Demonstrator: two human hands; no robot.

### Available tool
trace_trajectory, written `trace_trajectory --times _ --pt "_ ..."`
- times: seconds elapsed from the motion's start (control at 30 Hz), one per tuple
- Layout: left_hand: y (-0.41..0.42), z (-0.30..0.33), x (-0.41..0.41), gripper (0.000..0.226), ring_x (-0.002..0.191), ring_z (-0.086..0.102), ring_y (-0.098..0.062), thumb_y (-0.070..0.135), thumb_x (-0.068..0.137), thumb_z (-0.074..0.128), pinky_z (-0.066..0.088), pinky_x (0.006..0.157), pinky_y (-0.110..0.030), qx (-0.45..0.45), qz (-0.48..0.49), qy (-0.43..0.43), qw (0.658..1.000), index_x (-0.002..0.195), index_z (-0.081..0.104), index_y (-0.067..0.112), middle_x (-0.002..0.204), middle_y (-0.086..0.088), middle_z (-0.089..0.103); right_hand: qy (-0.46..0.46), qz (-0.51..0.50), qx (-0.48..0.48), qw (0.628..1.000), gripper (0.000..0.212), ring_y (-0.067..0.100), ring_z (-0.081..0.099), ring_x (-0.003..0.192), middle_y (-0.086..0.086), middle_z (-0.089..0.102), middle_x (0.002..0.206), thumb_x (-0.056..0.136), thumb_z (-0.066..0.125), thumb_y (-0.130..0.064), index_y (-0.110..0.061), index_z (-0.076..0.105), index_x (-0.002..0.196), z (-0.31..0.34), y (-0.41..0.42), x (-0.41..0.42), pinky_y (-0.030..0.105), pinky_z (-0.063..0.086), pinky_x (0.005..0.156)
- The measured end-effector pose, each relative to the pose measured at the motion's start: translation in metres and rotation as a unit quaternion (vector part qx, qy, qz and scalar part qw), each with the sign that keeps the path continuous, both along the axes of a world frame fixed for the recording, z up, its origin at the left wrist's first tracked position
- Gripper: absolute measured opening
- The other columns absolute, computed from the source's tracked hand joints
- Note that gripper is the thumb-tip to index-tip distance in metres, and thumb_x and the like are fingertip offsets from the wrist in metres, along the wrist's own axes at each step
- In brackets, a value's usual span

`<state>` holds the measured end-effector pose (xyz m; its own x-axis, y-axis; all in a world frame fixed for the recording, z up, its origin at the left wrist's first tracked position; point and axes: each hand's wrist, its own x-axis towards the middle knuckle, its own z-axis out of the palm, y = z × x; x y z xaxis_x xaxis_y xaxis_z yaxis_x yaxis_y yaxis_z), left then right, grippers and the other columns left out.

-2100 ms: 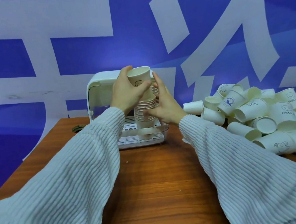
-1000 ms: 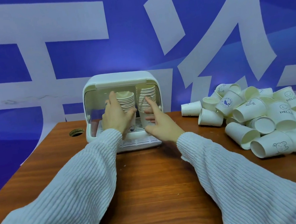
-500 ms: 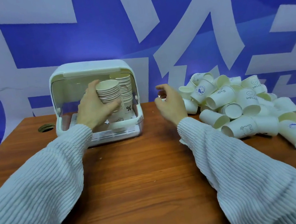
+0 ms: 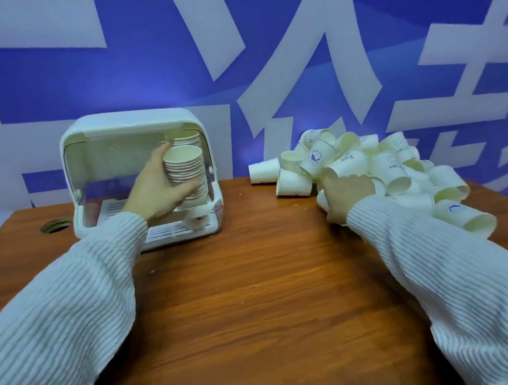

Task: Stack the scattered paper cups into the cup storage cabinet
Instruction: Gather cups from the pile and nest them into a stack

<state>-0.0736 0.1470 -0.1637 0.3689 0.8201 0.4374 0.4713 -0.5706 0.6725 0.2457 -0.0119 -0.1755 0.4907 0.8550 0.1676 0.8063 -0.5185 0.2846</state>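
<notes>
The white cup storage cabinet [image 4: 124, 126] stands open at the back left of the wooden table. Inside it my left hand [image 4: 155, 190] grips a stack of nested paper cups [image 4: 185, 173], which stands upright at the cabinet's front right. A second stack [image 4: 187, 138] rises behind it. At the right lies a heap of loose white paper cups [image 4: 384, 166], many printed with logos. My right hand [image 4: 346, 193] rests on the heap's near left side, its fingers curled among the cups; whether it holds one is hidden.
The brown wooden table [image 4: 263, 306] stretches toward me. A round cable hole [image 4: 55, 225] sits left of the cabinet. One cup [image 4: 264, 171] lies apart at the heap's left end. A blue and white banner wall closes off the back.
My right hand left the cabinet and moved right, down onto the cup heap. My left hand has stayed on the front stack in the cabinet. The view has swung to the right.
</notes>
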Motion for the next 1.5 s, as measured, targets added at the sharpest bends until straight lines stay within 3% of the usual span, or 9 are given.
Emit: trace_trajectory --times 0.2,0.33,0.47,0.6,0.73,0.8,1.07,1.3,1.5 --pt "-0.012 0.0 0.005 0.092 0.148 0.03 -0.03 0.036 0.087 0.073 0.03 0.121 -0.048 0.088 0.061 0.037 0.994 0.161 0.023 0.017 0.159 -0.013 0.036 0.19 0.051 0.158 0.968 0.062 0.029 0.064 0.1 0.002 0.057 0.114 0.085 0.067 -0.052 -0.025 0.041 0.134 0.029 0.004 -0.01 0.038 0.048 0.076" --pt "-0.048 0.0 0.029 0.074 0.133 0.046 -0.034 0.044 0.083 0.064 0.039 0.113 -0.048 0.311 -0.003 0.013 0.95 0.148 0.047 0.01 0.144 -0.012 0.052 0.515 0.108 0.255 0.811 0.044 0.013 0.065 0.089 -0.002 0.064 0.108 0.09 0.068 -0.042 -0.016 0.059 0.125 0.058 -0.004 -0.048 0.04 0.059 0.081" --pt "-0.076 -0.018 0.068 0.096 0.13 0.055 -0.035 0.057 0.077 0.064 0.045 0.108 -0.05 0.316 -0.148 0.142 0.926 0.158 0.036 0.014 0.145 -0.013 0.056 0.664 0.147 0.186 0.709 0.024 0.016 0.07 0.082 0.001 0.072 0.09 0.095 0.067 -0.035 -0.015 0.072 0.109 0.046 -0.018 -0.076 0.035 0.062 0.07" --pt "-0.099 -0.032 0.092 0.085 0.114 0.061 -0.032 0.057 0.073 0.05 0.051 0.094 -0.051 0.196 -0.122 0.165 0.959 0.151 0.04 0.026 0.13 -0.006 0.064 0.567 0.143 0.148 0.798 0.046 0.015 0.07 0.095 0.003 0.076 0.109 0.1 0.046 -0.062 -0.026 0.071 0.115 0.035 -0.038 -0.065 0.031 0.053 0.084" --pt "-0.111 -0.044 0.106 0.075 0.111 0.059 -0.022 0.06 0.075 0.056 0.051 0.093 -0.047 0.123 -0.139 0.168 0.968 0.145 0.044 0.036 0.123 0.002 0.063 0.216 0.105 0.12 0.963 0.032 0.026 0.059 0.113 0.001 0.064 0.121 0.094 0.048 -0.046 -0.031 0.065 0.116 0.021 -0.059 -0.014 0.044 0.048 0.094" --pt "-0.116 -0.048 0.111 0.073 0.109 0.059 -0.02 0.059 0.077 0.06 0.052 0.091 -0.045 0.116 -0.148 0.164 0.968 0.144 0.044 0.037 0.12 0.003 0.062 0.062 0.091 0.018 0.994 0.047 0.029 0.051 0.127 0.004 0.059 0.134 0.091 0.054 -0.038 -0.027 0.056 0.136 0.009 -0.07 0.015 0.044 0.044 0.102" --pt "-0.13 -0.048 0.119 0.07 0.113 0.059 -0.017 0.048 0.082 0.072 0.052 0.092 -0.04 0.139 -0.161 0.143 0.966 0.145 0.046 0.034 0.127 0.006 0.061 -0.08 0.087 -0.07 0.991 0.057 0.028 0.048 0.126 0.007 0.052 0.134 0.084 0.069 -0.029 -0.022 0.048 0.137 -0.011 -0.09 0.056 0.038 0.039 0.101" --pt "-0.124 -0.039 0.098 0.07 0.12 0.058 -0.017 0.057 0.083 0.068 0.052 0.098 -0.044 0.09 -0.13 0.076 0.985 0.145 0.043 0.035 0.135 0.008 0.06 0.148 0.172 0.093 0.969 0.082 0.029 0.055 0.101 0.007 0.04 0.129 0.071 0.078 -0.041 -0.04 0.039 0.143 0.016 -0.072 0.013 0.043 0.054 0.087" --pt "-0.11 -0.018 0.051 0.057 0.11 0.059 -0.015 0.046 0.088 0.074 0.044 0.087 -0.03 0.055 -0.043 -0.064 0.995 0.136 0.047 0.03 0.124 0.009 0.063 0.261 0.222 0.249 0.906 0.07 0.016 0.051 0.105 -0.001 0.05 0.119 0.071 0.088 -0.045 -0.029 0.051 0.129 0.041 -0.025 -0.044 0.032 0.041 0.082"
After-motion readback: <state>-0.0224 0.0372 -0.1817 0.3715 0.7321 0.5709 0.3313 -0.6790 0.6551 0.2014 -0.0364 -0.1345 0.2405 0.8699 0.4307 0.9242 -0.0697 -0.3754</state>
